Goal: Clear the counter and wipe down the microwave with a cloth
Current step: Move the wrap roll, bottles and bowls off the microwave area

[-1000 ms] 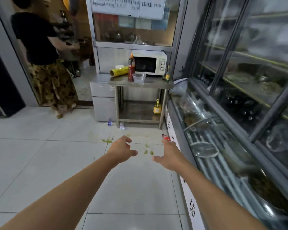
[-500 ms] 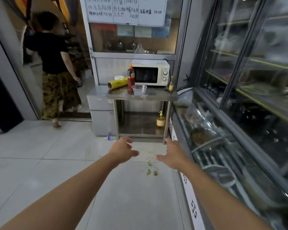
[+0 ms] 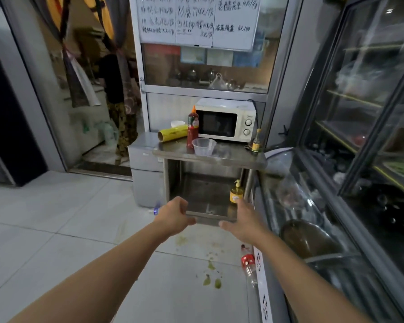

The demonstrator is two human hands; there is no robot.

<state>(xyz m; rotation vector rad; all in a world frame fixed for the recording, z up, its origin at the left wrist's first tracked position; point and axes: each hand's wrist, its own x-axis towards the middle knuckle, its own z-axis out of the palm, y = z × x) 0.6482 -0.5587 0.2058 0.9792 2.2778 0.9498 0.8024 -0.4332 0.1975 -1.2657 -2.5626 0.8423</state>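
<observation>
Nothing is cleared yet: both the left hand (image 3: 173, 215) and right hand (image 3: 245, 220) reach forward empty, fingers loosely spread, well short of the bench (image 3: 238, 159) where the bottle (image 3: 192, 127), tub (image 3: 203, 146), roll (image 3: 172, 134) and microwave (image 3: 225, 120) stand, so the approach comes first, then lifting those things away.

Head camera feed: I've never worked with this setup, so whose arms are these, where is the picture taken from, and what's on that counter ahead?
No machine here. A person wears the camera on their head, so you look forward and down along their own arms. The left hand and right hand reach ahead, fingers relaxed, holding nothing. On the steel counter stand the microwave, a red sauce bottle, a yellow roll, a clear plastic cup and a small bottle. No cloth is visible.
</observation>
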